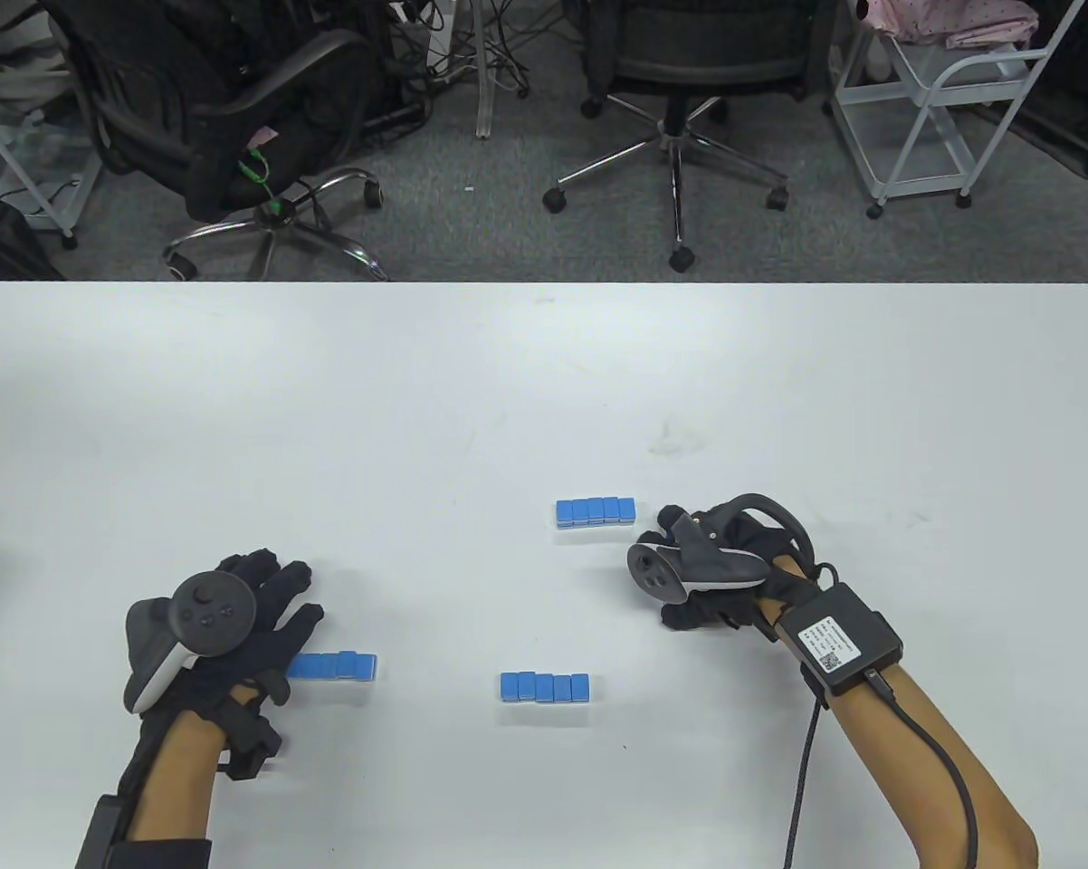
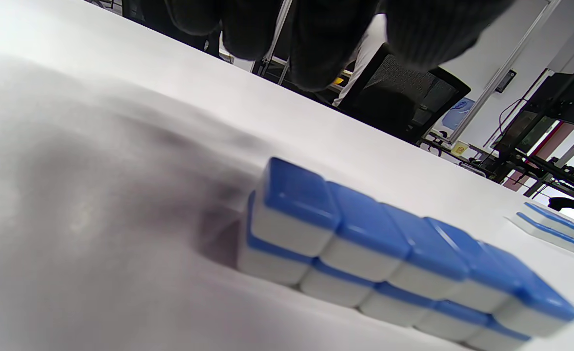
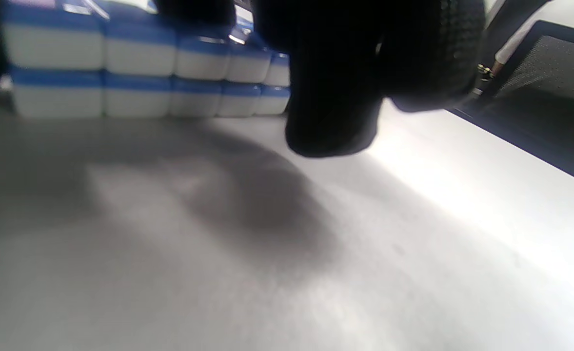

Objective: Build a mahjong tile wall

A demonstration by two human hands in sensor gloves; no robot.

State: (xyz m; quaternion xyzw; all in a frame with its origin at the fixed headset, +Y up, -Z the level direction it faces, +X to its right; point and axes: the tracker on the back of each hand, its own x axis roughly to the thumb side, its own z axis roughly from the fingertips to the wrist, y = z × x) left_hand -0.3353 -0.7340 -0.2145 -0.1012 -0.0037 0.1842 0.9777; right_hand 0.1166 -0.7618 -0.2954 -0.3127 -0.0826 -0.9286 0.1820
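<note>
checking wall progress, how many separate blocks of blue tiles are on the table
3. One block lies by the left hand, partly hidden under it; one sits near the front centre; one lies beside the right hand. None others show.

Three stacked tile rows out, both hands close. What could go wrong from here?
1. The left hand sits at the end of the left tile row; its two-high top layer already sits slightly offset, so a push may shear it off.
2. The right hand is beside the far tile row; a sideways nudge could break its line.
</note>
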